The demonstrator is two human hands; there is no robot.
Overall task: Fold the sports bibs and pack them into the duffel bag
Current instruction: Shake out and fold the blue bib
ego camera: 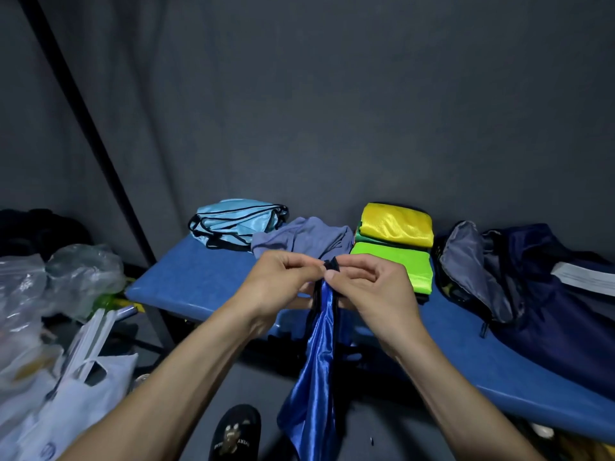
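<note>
Blue bib (314,371): hanging in the lower centre of the frame, gathered narrow at its black-trimmed top, the satin body trailing down in front of the surface edge
Left hand (279,282): fingers curling in, thumb and forefinger pinching the bib's top edge at centre frame
Right hand (367,284): fingers curling likewise, pinching the same black trim just beside the left
Step in hand: judging by the bunched top, the person is finding the shoulder edges before a fold; doing it well likely means sliding the hands apart along the trim until the bib is hanging flat, then laying it on the surface
Folded bibs: a yellow bib (396,224) and a green bib (392,264) are sitting stacked right of centre
Unfolded: a light blue bib (233,224) and a grey-blue cloth (299,237) are lying loose at centre
Duffel bag (532,287): lying open at the right, navy, its grey flap turned back
Surface (186,277): blue, padded, running from centre to lower right
Room: grey wall behind; plastic bags (50,294) piling up at the left; a slipper (234,434) showing at the bottom
</note>
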